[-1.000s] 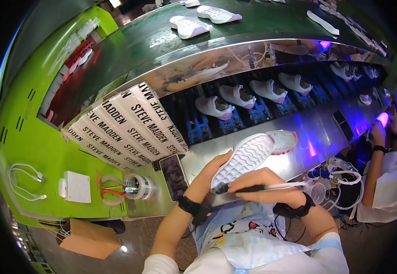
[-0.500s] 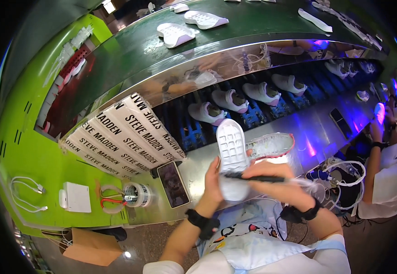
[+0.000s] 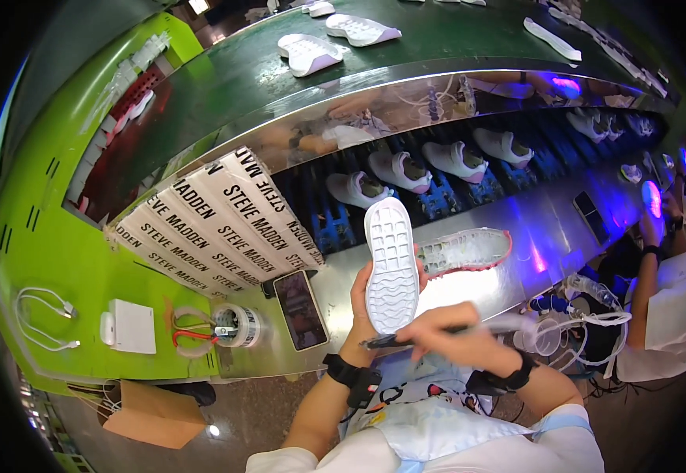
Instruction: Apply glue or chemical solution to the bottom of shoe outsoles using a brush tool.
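I've tipped the white sole (image 3: pixel 391 266) fully upright; my left hand (image 3: pixel 365 306) grips it from behind, my right hand (image 3: pixel 447 340) pinches a dark pen (image 3: pixel 397 340) at its heel.

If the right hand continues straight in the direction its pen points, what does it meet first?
The right hand points its pen leftward, so it would likely meet the left hand holding the white sole first; depth is unclear.

White ribbed sole (image 3: pixel 391 266) beside pink-edged white shoe (image 3: pixel 464 250); left of it, white black-lettered sheet (image 3: pixel 217 223), bright green bench (image 3: pixel 59 276).
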A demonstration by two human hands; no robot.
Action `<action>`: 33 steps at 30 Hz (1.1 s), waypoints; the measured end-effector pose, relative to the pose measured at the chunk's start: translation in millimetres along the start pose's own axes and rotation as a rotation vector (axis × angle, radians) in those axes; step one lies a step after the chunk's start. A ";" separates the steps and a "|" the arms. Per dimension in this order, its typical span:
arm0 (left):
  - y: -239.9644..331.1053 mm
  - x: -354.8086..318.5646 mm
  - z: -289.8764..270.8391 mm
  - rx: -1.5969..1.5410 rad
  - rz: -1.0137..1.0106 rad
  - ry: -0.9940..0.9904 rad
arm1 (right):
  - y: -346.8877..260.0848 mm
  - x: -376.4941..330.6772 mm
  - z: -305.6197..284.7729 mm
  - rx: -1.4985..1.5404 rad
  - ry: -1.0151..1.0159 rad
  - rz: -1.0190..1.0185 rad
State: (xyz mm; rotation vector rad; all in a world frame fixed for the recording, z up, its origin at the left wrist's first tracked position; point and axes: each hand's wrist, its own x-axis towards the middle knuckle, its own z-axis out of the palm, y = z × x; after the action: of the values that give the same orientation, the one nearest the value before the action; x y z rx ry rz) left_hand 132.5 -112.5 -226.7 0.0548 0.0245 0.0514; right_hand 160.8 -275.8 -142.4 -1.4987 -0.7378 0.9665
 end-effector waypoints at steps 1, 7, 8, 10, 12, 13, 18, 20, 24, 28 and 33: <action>6.0 1.0 -2.9 0.055 -0.040 -0.029 | -3.7 4.2 -1.9 0.038 0.106 -0.033; 20.7 11.0 14.0 0.335 -0.153 0.052 | -10.3 -0.6 -28.3 0.101 -0.022 0.150; 21.7 12.2 18.1 0.334 -0.157 0.052 | -12.1 5.8 -24.5 -0.001 0.020 -0.144; 28.4 18.1 24.9 0.447 -0.340 0.091 | -10.4 9.3 -27.1 -0.240 -0.072 -0.426; 26.5 20.0 27.7 0.420 -0.384 0.070 | -25.7 -1.0 -32.5 -0.324 -0.143 -0.318; 28.7 23.0 25.6 0.465 -0.489 0.091 | -34.0 -4.1 -32.4 -0.285 -0.096 -0.304; 26.4 23.0 27.0 0.932 -0.491 0.016 | -24.8 -8.2 -43.5 -0.562 -0.166 -0.440; 22.3 30.5 43.2 0.870 -0.595 0.124 | -22.6 -13.6 -51.8 -0.544 -0.157 -0.413; 20.8 49.5 48.0 1.037 -0.725 0.052 | -10.9 -27.4 -70.2 -0.517 -0.010 -0.536; 4.6 43.1 77.2 0.849 -0.534 -0.043 | -16.2 -45.4 -82.7 -0.393 0.585 -0.472; 5.4 97.5 147.3 0.442 -0.447 -0.436 | -33.6 -64.9 -59.0 0.249 0.560 -0.667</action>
State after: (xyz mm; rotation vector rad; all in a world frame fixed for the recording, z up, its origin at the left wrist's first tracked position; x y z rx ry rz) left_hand 233.4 -110.0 -81.6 0.4991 -0.3888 -0.4145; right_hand 185.1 -354.7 -97.6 -1.1037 -0.6097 0.1111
